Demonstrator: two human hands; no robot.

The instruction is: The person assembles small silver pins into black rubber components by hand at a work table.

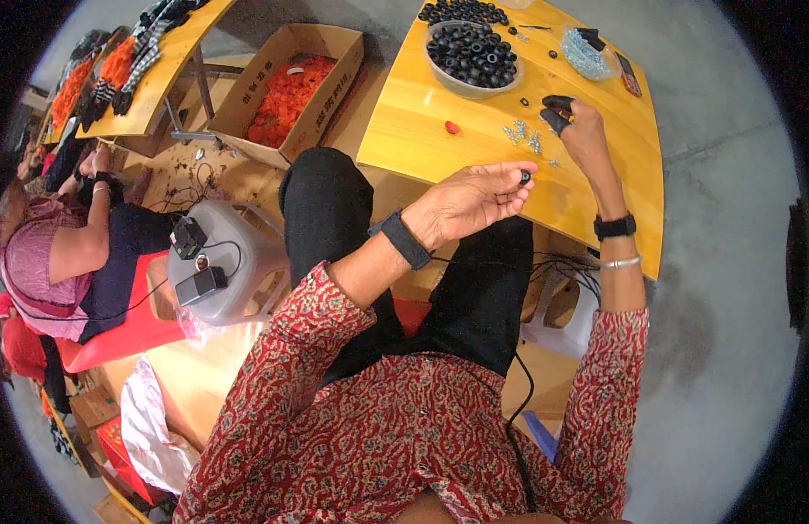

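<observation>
A small black ring (525,176) sits pinched at the fingertips of the left hand (470,201), at the 2 o'clock edge of that hand, held just above the near edge of the yellow wooden surface (422,131). The left hand is turned palm up, its fingers curled narrowly around the ring. At 1 o'clock from the ring, a little apart, the right hand (579,131) is closed on a black part (557,112), which pokes out at the hand's 10 o'clock side and hovers over the surface. Between the two hands lies a scatter of small silver screws (522,134) on the surface. At 9 o'clock from the screws rests a small red piece (452,127). Farther out at 12 o'clock stands a clear bowl (461,83) full of black rings, with a loose heap of black rings (464,11) beyond it. At 1 o'clock from the right hand lies a clear bag of small bluish parts (584,54). Well away at 9 o'clock, a cardboard box (330,87) on the floor holds orange pieces, and another person in a pink top (38,262) sits on a red chair.
</observation>
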